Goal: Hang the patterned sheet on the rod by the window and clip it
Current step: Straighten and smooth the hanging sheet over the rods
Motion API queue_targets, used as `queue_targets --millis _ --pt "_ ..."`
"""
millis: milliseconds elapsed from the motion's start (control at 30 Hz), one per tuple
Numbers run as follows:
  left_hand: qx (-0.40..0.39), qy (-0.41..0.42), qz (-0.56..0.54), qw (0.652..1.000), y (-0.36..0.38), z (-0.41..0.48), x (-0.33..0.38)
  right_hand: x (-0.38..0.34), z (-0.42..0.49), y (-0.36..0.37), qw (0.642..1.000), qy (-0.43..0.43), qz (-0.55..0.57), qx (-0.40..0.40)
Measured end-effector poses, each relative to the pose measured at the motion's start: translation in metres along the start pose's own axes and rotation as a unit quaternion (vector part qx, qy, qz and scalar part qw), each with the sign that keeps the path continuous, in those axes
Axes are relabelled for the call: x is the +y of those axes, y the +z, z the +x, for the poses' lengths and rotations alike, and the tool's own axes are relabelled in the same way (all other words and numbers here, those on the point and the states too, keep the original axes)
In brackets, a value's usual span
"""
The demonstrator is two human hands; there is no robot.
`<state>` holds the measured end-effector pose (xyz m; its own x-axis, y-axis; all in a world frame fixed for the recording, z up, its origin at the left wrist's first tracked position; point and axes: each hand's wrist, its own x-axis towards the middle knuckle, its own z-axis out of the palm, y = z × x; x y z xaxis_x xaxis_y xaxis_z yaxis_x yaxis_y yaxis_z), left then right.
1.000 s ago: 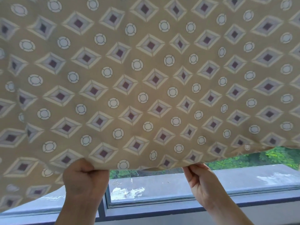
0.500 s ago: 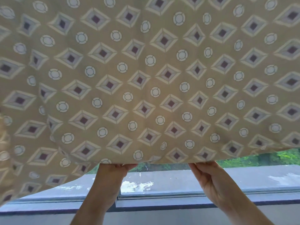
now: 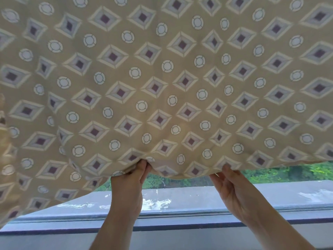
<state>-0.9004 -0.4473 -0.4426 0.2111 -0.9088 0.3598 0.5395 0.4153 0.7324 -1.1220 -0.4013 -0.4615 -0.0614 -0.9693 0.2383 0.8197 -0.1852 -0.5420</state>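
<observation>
While both hands pinch only the hem, left hand (image 3: 128, 184) at 6, right hand (image 3: 232, 188) at 5 o'clock, the sheet (image 3: 162, 83) may slip. No rod or clip shows

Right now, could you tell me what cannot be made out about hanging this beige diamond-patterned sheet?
- Rod and clips: hidden in the head view behind the beige diamond-patterned sheet, or outside the frame.
- Sheet's top and side edges: cut off by the frame.
- Left hand and right hand fingertips: tucked into the sheet's lower edge.
- Sheet's far left: blurred.
- Green trees beyond the grey window ledge: mostly covered.
</observation>
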Motion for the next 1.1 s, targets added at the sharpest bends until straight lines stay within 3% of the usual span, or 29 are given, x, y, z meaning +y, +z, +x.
queue_targets --millis 200,367,467,533,633,667,767,833,867,900,967,1000,1100 --pt "-0.001 -0.058 -0.022 0.998 -0.002 -0.003 0.004 -0.002 0.001 0.008 0.998 -0.048 -0.011 0.047" --pt "0.012 -0.094 -0.037 0.995 -0.013 -0.005 0.001 -0.004 0.002 -0.006 1.000 -0.020 -0.004 -0.008" --pt "0.001 -0.089 -0.026 0.996 -0.018 -0.007 0.003 -0.009 0.000 -0.007 0.998 0.043 0.014 -0.050" --pt "-0.031 -0.074 0.004 0.997 -0.020 -0.010 0.006 -0.013 -0.001 -0.011 0.993 0.040 -0.013 -0.114" --pt "-0.065 -0.041 0.061 0.995 -0.021 -0.015 0.010 -0.011 -0.006 -0.008 0.983 0.076 -0.077 -0.147" --pt "-0.069 -0.026 0.078 0.994 -0.022 -0.017 0.010 -0.015 -0.008 -0.009 0.980 0.106 -0.104 -0.131" --pt "-0.055 -0.016 0.088 0.994 -0.024 -0.020 0.012 -0.027 -0.011 -0.004 0.965 0.071 -0.236 -0.089" --pt "-0.043 -0.035 0.073 0.996 -0.023 -0.021 0.014 -0.033 -0.014 0.006 0.941 0.136 -0.303 -0.067" --pt "-0.037 -0.048 0.064 0.996 -0.022 -0.022 0.014 -0.034 -0.019 0.015 0.901 0.183 -0.390 -0.054" --pt "-0.029 -0.060 0.054 0.996 -0.021 -0.022 0.015 -0.032 -0.024 0.024 0.834 0.222 -0.503 -0.049" --pt "-0.012 -0.077 0.030 0.997 -0.018 -0.021 0.016 -0.019 -0.031 0.044 0.667 0.210 -0.713 -0.047" --pt "-0.007 -0.084 0.018 0.996 -0.017 -0.021 0.017 -0.009 -0.034 0.052 0.592 0.134 -0.792 -0.062" --pt "-0.001 -0.102 -0.013 0.995 -0.014 -0.022 0.021 0.014 -0.028 0.073 0.329 -0.263 -0.887 -0.188"
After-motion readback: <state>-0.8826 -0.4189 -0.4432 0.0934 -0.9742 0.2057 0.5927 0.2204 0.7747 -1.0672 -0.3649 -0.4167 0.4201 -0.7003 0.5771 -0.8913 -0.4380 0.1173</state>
